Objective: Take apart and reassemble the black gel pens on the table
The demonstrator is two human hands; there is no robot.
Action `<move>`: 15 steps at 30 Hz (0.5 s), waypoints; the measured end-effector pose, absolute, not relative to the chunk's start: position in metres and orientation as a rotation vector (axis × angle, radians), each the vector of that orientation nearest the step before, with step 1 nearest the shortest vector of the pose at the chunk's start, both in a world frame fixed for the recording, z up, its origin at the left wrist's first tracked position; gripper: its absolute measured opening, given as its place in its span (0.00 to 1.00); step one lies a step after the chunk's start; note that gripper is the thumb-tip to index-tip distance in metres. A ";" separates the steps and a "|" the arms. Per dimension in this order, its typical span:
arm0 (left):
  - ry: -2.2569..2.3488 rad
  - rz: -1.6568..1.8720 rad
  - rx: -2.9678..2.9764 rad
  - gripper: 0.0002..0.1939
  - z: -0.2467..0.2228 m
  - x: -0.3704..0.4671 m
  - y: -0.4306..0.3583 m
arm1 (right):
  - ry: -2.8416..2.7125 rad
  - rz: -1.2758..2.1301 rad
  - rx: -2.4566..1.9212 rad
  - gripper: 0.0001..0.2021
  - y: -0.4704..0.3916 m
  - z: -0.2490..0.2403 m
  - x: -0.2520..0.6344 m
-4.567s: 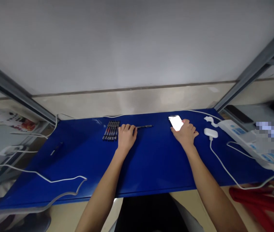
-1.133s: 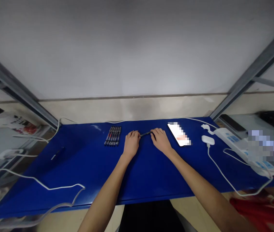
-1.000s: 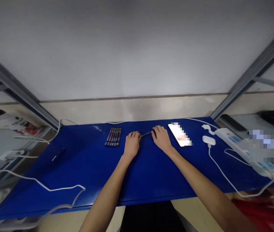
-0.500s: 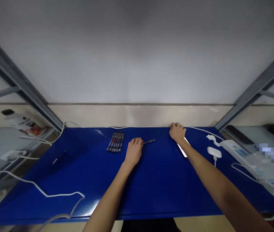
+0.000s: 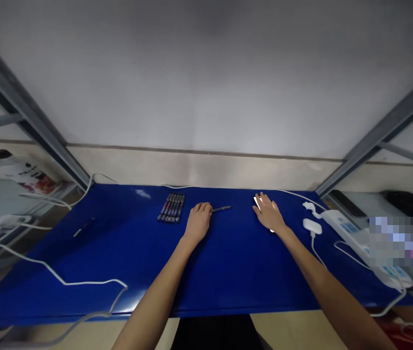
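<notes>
My left hand [image 5: 198, 221] rests near the middle of the blue tabletop [image 5: 213, 272], its fingers closed on one end of a pen [image 5: 222, 208] that sticks out to the right. To its left, several dark pens [image 5: 170, 208] lie side by side in a neat row, one with a reddish part. My right hand [image 5: 268, 215] is spread flat over a phone [image 5: 258, 202] with a bright screen. Only the phone's upper left corner and a sliver at its lower end show.
A white earbud case [image 5: 312, 226] on a cable and a white power strip [image 5: 348, 228] lie at the right. A dark pen-like object [image 5: 84, 227] and a white cable [image 5: 93, 282] are at the left. A wall [image 5: 206, 97] stands behind, metal posts [image 5: 51, 131] at both sides.
My right hand has come back from the phone's far end and now lies flat over its middle. My left hand stays on the pen. The view has shifted slightly.
</notes>
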State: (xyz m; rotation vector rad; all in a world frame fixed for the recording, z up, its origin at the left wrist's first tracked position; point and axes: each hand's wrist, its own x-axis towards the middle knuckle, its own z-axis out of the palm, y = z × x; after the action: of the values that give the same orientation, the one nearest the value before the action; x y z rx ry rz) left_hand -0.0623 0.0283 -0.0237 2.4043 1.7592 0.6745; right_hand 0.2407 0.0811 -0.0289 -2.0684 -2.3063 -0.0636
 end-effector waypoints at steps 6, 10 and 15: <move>1.760 0.681 2.410 0.11 -0.026 -0.062 0.028 | -2.318 -0.185 -1.864 0.30 0.010 -0.040 0.252; 1.759 0.691 2.424 0.11 -0.029 -0.062 0.030 | -2.325 -0.179 -1.664 0.25 -0.023 -0.039 0.251; 1.765 0.684 2.423 0.11 -0.028 -0.062 0.030 | -2.040 -0.297 -1.798 0.22 -0.025 -0.026 0.243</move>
State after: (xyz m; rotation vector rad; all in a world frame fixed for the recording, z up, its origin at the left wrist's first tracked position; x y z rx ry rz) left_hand -0.0622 0.0301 -0.0279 2.4228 1.7651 0.6836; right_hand 0.2425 -0.0252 -0.0263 -1.7979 -2.0400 -0.2970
